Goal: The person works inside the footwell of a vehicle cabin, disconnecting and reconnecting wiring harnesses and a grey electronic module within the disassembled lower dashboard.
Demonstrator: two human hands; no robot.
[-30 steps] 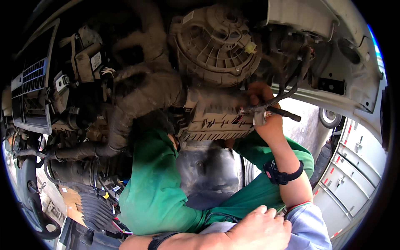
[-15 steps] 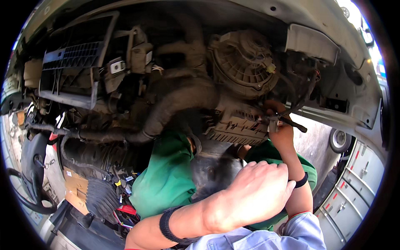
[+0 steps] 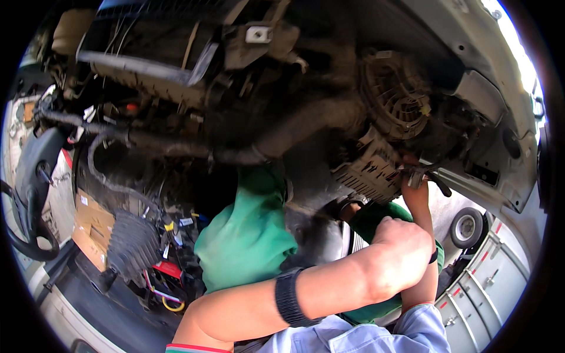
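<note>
My right hand reaches up to the slotted plastic housing under the round blower fan. Its fingers close round a small grey wiring connector, partly hidden by them. A dark rod-like piece sticks out to the right of that hand. Nearer to me, my left hand is curled into a fist in front of my right forearm, near its black wristband. The left fingertips, and anything inside them, are hidden. A wide black band circles my left forearm.
A thick dark duct crosses the opened dashboard. Green trouser legs stand below it. To the left are a steering wheel, cardboard, a ribbed black boot and yellow tape. A wheel shows outside, right.
My view has turned, so the dashboard parts sit further right and higher. My left fist has shifted right across my right forearm. My right hand stays at the connector.
</note>
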